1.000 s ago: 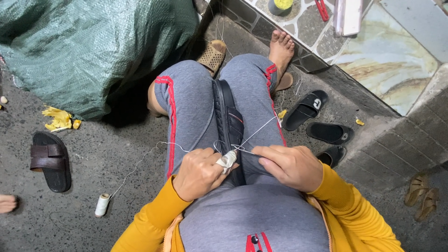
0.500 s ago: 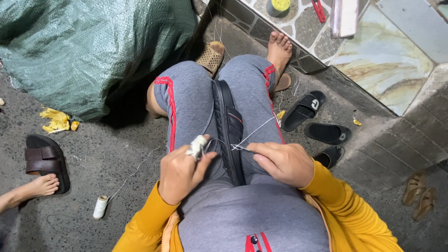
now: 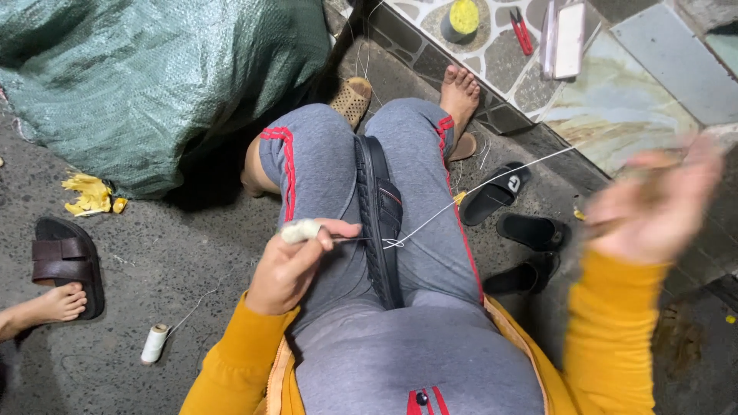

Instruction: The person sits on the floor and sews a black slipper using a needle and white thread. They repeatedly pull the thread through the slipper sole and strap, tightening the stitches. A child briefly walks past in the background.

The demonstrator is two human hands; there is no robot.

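White thread (image 3: 492, 181) now stretches taut: your right hand (image 3: 653, 204), blurred, grip unclear, has swung far right, while your left hand (image 3: 296, 265) pinches the black rubber sandal's (image 3: 380, 219) stitch.

Even, dim overhead light; a deep shadow beside the green woven sack (image 3: 154, 84); the raised right hand (image 3: 653, 204) smears with motion blur.

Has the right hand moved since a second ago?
Yes. The right hand has swung up and out from the lap, away from the black sandal, pulling the thread taut.
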